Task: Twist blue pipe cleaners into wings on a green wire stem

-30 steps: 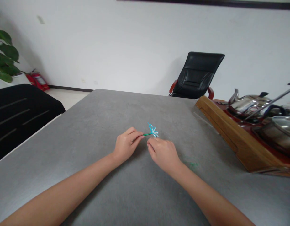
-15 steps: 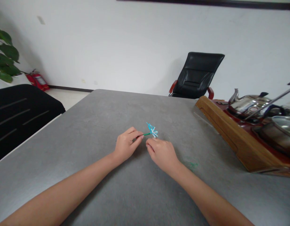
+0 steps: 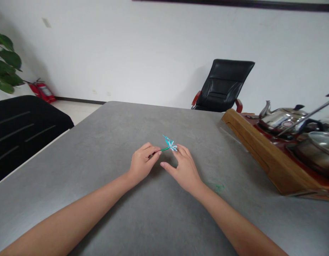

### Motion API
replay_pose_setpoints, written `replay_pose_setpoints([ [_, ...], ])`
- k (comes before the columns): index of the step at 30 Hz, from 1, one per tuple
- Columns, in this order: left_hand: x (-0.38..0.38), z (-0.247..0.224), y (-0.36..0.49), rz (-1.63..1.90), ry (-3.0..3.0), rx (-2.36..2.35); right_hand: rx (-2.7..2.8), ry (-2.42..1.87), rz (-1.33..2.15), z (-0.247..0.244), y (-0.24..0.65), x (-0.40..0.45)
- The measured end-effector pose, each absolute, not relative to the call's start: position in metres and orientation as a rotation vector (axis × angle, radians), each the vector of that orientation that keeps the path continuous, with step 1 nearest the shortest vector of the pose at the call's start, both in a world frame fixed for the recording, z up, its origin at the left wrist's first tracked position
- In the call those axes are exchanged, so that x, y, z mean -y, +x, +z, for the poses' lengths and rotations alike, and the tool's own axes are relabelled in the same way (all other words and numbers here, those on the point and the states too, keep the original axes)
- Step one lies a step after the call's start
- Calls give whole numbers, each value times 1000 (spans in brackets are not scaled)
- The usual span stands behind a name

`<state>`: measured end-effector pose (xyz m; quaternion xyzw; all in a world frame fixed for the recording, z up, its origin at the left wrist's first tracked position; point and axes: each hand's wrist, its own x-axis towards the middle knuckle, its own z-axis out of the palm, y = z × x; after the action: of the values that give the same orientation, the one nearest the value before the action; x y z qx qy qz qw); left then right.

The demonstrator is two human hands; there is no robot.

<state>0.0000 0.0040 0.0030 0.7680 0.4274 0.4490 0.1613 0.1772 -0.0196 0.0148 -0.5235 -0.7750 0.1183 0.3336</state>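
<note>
Grey, stone-textured surface (image 3: 100,149) runs under your forearms, and your hands rest over its middle, a little apart. Your left hand (image 3: 141,165) is pinched closed on the green stem (image 3: 165,149) of a small blue-and-white pipe-cleaner figure (image 3: 170,144), so the figure sticks out to the right of your fingertips. Your right hand (image 3: 184,170) is open, with its thumb set well away from the other fingers. Its fingertips (image 3: 180,148) are just beside the figure's white tufts, and you can't tell from this view whether they touch. The figure sits between your hands, near the middle of the surface.

A faint green smudge (image 3: 218,186) marks the surface to the right of your right hand. Along the right edge stands a wooden-framed tea tray (image 3: 260,149) carrying a steel kettle (image 3: 283,119) and a steel pot (image 3: 316,149). Past the far edge, a black leather office chair (image 3: 223,85) with wooden arms stands before a white wall (image 3: 127,46). Off the left edge is a black chair (image 3: 25,124), and farther back a red fire extinguisher (image 3: 43,91) lies on the floor near a leafy green plant (image 3: 6,60).
</note>
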Motion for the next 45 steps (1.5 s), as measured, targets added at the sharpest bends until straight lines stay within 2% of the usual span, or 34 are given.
replay_pose_setpoints([
  [6, 0, 3, 1, 1272, 2234, -1113, 1442, -1029, 1320, 5, 167, 15],
  [9, 1, 4, 2, 1269, 2234, -1093, 1196, -1024, 1587, 7, 166, 16],
  [15, -2, 3, 3, 1262, 2213, -1126, 996, -992, 1667, 12, 173, 13],
  [45, -6, -2, 4, 1261, 2154, -1133, 1071, -906, 1826, 8, 185, 2],
])
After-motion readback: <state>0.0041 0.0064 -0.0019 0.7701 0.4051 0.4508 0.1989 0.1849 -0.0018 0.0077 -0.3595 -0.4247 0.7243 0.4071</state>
